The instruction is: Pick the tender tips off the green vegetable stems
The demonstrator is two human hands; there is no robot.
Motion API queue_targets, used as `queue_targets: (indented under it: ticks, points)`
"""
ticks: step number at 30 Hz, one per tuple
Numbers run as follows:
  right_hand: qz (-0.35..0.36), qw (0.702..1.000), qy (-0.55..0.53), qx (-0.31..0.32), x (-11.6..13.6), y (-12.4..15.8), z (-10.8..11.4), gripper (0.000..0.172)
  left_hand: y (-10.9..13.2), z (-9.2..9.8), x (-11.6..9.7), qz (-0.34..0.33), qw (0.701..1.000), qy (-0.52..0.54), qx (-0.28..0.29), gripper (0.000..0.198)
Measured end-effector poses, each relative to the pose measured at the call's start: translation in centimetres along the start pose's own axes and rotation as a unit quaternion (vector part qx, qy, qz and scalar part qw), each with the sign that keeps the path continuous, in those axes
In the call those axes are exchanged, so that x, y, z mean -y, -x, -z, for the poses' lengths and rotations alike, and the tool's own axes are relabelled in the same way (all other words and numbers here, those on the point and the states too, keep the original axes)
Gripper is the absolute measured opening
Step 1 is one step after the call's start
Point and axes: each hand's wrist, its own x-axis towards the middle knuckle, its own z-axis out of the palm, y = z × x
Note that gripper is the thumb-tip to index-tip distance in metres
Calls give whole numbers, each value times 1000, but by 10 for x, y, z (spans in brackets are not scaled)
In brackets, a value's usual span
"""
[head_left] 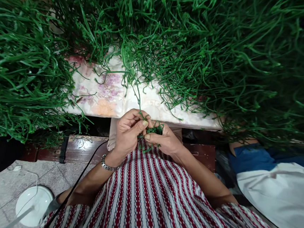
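Across the far side of the table, from nine o'clock round to three, spreads a deep heap of long, thin, glossy green stems (221, 51), thickest at ten and two. At six o'clock, covering my body, is my loose white garment with dark red patterned stripes (148, 196). Between that and the heap, at twelve, shows a pale cloth table cover printed with purple and orange flowers (106, 105), its near edge just beyond my hands. At eight lies a speckled grey tiled floor (66, 171) with dark joints. At four I see smooth white cloth (283, 191) and blue clothing (251, 156), apparently another person's. A shiny red-brown wooden bench (84, 148) shows at nine, below the table's edge. Beyond it, at eight, a round white base (25, 201) stands on the tiles with a pale pole (12, 223). A thin black cable (75, 184) runs past my left arm.

At the centre, my left hand (128, 132) is closed in a pinch, thumb against fingers, on a thin green stem (139, 97) pointing to twelve. My right hand (162, 138), just beside it, curls around a small tangled green bunch (154, 129). A silver metal link bracelet (108, 163) circles my left wrist.
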Motion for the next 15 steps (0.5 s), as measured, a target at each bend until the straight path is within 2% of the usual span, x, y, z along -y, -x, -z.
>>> queue_targets:
  ticks: [3, 7, 10, 13, 15]
  points:
    - [75, 992, 99, 9, 2, -1, 3, 22, 0, 2, -11, 84, 995, 61, 0, 16]
    - [155, 966, 207, 23, 4, -1, 6, 21, -3, 4, -18, 146, 983, 109, 17, 16]
    - [206, 919, 331, 59, 6, -1, 9, 14, -5, 5, -21, 189, 972, 141, 22, 15]
    - [234, 854, 443, 139, 6, 0, 11, 18, -9, 8, -26, 207, 962, 178, 12, 15]
    - [244, 825, 474, 186, 8, 1, 11, 22, -10, 11, -30, 201, 962, 186, 8, 14]
